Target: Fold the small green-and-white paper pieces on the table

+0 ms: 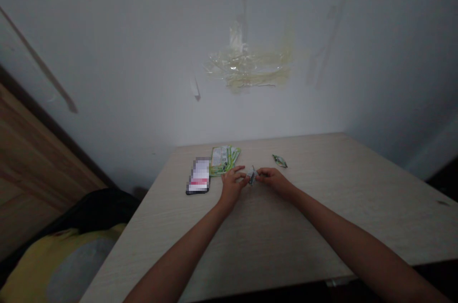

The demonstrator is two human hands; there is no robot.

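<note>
Between my two hands, above the table's middle, is a small crumpled grey-white piece (252,176) with dark marks; its exact kind is too small to make out. My left hand (234,183) pinches its left side with thumb and forefinger, the other fingers raised. From the right, my right hand (274,180) grips the other side with fingertips pressed together. Just behind my left hand lie several overlapping green-and-white packets (221,159). A small folded green packet (279,161) rests behind my right hand, apart from it.
A phone (199,176) with a lit, blurred screen lies left of the packets. The pale wooden table (322,188) meets a wall (161,78) with tape scraps at the back. Beyond the left edge are a yellow-and-grey cloth item (60,265) and a wooden panel (28,164).
</note>
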